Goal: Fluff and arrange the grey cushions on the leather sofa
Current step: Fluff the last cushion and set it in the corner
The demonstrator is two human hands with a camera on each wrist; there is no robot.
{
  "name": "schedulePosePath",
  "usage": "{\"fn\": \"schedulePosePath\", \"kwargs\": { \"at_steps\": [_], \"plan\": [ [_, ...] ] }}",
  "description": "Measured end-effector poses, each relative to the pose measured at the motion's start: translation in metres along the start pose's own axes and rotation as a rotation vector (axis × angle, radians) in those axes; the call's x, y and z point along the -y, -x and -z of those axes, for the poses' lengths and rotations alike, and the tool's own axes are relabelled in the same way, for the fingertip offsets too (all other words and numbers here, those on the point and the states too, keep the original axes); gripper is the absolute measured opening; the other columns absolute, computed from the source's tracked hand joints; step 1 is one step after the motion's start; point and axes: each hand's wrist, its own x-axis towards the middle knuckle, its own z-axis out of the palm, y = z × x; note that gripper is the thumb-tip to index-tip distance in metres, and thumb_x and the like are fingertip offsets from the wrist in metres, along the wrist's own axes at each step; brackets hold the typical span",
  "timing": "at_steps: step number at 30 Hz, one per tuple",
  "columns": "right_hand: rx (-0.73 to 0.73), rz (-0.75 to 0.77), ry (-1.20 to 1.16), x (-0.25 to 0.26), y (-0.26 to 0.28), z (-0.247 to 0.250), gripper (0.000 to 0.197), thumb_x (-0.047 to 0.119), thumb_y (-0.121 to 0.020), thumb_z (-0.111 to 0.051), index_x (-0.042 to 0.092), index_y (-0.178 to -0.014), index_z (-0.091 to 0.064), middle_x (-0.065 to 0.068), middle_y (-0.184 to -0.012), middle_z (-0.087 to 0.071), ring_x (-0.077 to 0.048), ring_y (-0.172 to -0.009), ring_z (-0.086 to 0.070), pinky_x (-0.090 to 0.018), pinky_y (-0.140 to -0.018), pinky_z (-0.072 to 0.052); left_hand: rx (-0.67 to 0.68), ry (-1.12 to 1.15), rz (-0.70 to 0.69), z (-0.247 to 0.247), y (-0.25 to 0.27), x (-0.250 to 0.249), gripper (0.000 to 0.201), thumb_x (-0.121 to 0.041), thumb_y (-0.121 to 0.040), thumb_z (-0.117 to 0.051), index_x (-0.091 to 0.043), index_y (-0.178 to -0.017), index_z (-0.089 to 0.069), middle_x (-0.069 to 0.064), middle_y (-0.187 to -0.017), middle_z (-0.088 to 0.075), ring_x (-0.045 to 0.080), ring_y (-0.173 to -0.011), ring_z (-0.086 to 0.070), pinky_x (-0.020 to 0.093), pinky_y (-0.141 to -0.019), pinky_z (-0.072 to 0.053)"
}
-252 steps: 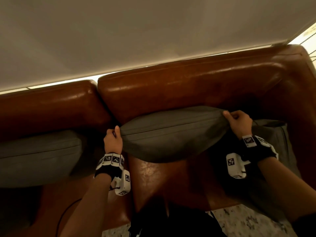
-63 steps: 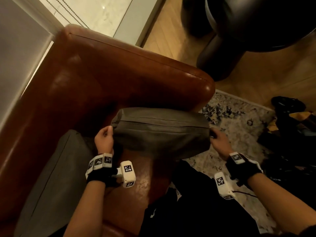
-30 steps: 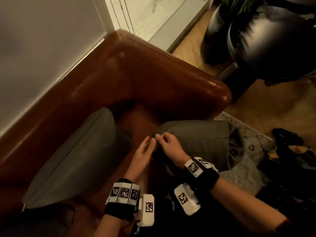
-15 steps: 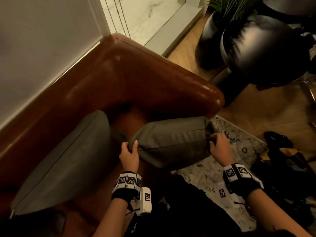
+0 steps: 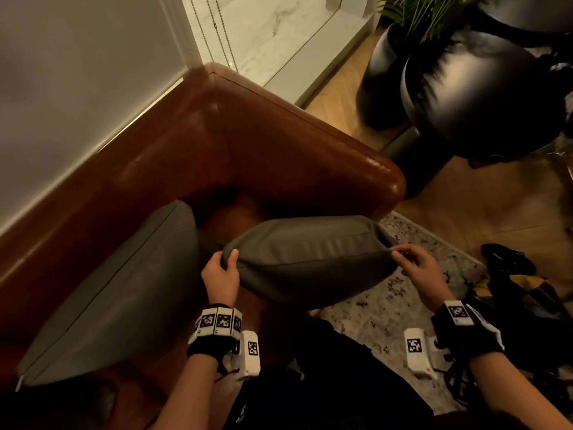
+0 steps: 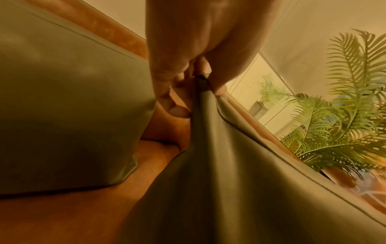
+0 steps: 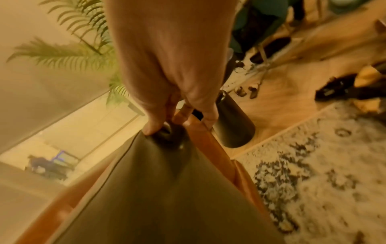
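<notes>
I hold a grey cushion (image 5: 310,259) off the seat at the right end of the brown leather sofa (image 5: 263,150), just inside its armrest. My left hand (image 5: 221,268) grips its left corner, thumb on top; the left wrist view shows that corner of the grey cushion (image 6: 219,165) pinched between thumb and fingers of my left hand (image 6: 200,77). My right hand (image 5: 409,262) pinches the right corner, and my right hand (image 7: 177,122) bunches the cushion (image 7: 167,189) fabric there. A second grey cushion (image 5: 117,290) leans on the backrest to the left.
Round black planters (image 5: 483,97) with a palm stand beyond the armrest on a wooden floor. A speckled rug (image 5: 387,311) lies in front of the sofa. Dark clothes or bags (image 5: 527,290) sit at the right. A white wall (image 5: 77,72) runs behind the sofa.
In the last half second the held cushion has risen a little and my right hand has shifted to pinch its corner. A second ago both hands were together at its left corner.
</notes>
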Motion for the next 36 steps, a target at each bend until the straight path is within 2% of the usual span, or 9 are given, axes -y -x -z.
{"fn": "schedulePosePath", "kwargs": {
  "at_steps": [4,10,15,17,21,24,29,32,36],
  "plan": [
    [-0.101,-0.125,-0.119,0.006,-0.007,0.002,0.026,0.036,-0.093,-0.052,0.014,-0.094,-0.066,-0.002,-0.093,-0.063,-0.019,-0.089,-0.057,-0.027,-0.068,-0.042,0.019,-0.013,-0.032,-0.004,0.002,0.009,0.027,-0.023,-0.091,-0.054,0.003,-0.092,-0.061,0.022,-0.091,-0.064,0.031,-0.087,-0.058,0.032,-0.077,-0.039],
    [0.057,0.01,0.729,0.022,-0.043,-0.018,0.029,0.036,-0.087,-0.063,0.009,-0.086,-0.073,-0.009,-0.078,-0.068,-0.02,-0.073,-0.061,-0.028,-0.064,-0.045,0.045,-0.07,-0.046,-0.009,0.007,0.012,0.038,-0.03,-0.09,-0.055,0.007,-0.098,-0.06,0.025,-0.095,-0.064,0.037,-0.093,-0.059,0.045,-0.085,-0.046],
    [0.112,0.07,1.048,0.023,-0.057,-0.028,0.018,0.022,-0.089,-0.059,0.011,-0.089,-0.074,-0.01,-0.103,-0.066,-0.03,-0.099,-0.059,-0.04,-0.085,-0.05,0.064,-0.087,-0.07,-0.009,0.011,0.012,0.035,-0.03,-0.09,-0.055,0.003,-0.098,-0.062,0.02,-0.093,-0.065,0.033,-0.091,-0.059,0.041,-0.083,-0.045],
    [0.124,0.072,1.002,0.021,-0.059,-0.023,0.019,0.021,-0.09,-0.058,0.009,-0.085,-0.072,-0.01,-0.101,-0.058,-0.029,-0.097,-0.055,-0.039,-0.083,-0.047,0.057,-0.081,-0.061,-0.007,0.012,0.014,0.034,-0.029,-0.09,-0.055,0.003,-0.1,-0.062,0.021,-0.094,-0.065,0.034,-0.092,-0.06,0.041,-0.084,-0.046],
    [0.083,0.056,0.385,0.03,-0.049,-0.001,0.027,0.018,-0.093,-0.054,0.002,-0.075,-0.064,-0.008,-0.07,-0.055,-0.018,-0.066,-0.049,-0.028,-0.057,-0.034,0.017,-0.051,-0.038,-0.003,0.006,0.012,0.03,-0.025,-0.091,-0.055,0.002,-0.099,-0.063,0.021,-0.094,-0.066,0.033,-0.092,-0.06,0.038,-0.084,-0.045],
    [-0.025,0.004,0.064,0.033,-0.039,0.008,0.023,0.023,-0.094,-0.054,0.002,-0.095,-0.065,-0.006,-0.081,-0.061,-0.02,-0.079,-0.054,-0.032,-0.067,-0.042,0.012,-0.023,-0.021,-0.005,0.005,0.006,0.027,-0.024,-0.092,-0.054,0.001,-0.092,-0.062,0.021,-0.089,-0.064,0.033,-0.088,-0.059,0.033,-0.078,-0.042],
    [0.012,-0.108,0.322,0.01,-0.027,0.011,0.024,0.029,-0.09,-0.059,0.008,-0.103,-0.056,-0.009,-0.1,-0.058,-0.026,-0.092,-0.057,-0.043,-0.079,-0.051,0.012,-0.028,0.015,-0.011,0.009,0.005,0.033,-0.029,-0.092,-0.052,0.001,-0.103,-0.062,0.019,-0.099,-0.065,0.031,-0.096,-0.059,0.035,-0.085,-0.044],
    [0.076,-0.162,0.149,0.001,-0.019,0.01,0.034,0.033,-0.089,-0.06,0.006,-0.109,-0.057,-0.01,-0.108,-0.059,-0.028,-0.1,-0.058,-0.045,-0.085,-0.054,0.004,-0.051,0.01,-0.01,0.011,0.003,0.033,-0.029,-0.092,-0.053,0.0,-0.104,-0.062,0.019,-0.101,-0.065,0.031,-0.098,-0.059,0.036,-0.085,-0.044],
    [-0.011,0.054,0.344,-0.007,-0.021,0.008,0.015,0.023,-0.087,-0.064,0.01,-0.094,-0.065,-0.009,-0.099,-0.06,-0.025,-0.093,-0.059,-0.039,-0.081,-0.051,-0.015,-0.08,0.01,-0.009,0.011,0.002,0.033,-0.028,-0.092,-0.054,0.002,-0.103,-0.062,0.021,-0.099,-0.066,0.033,-0.097,-0.06,0.037,-0.085,-0.045]
  ]
}}
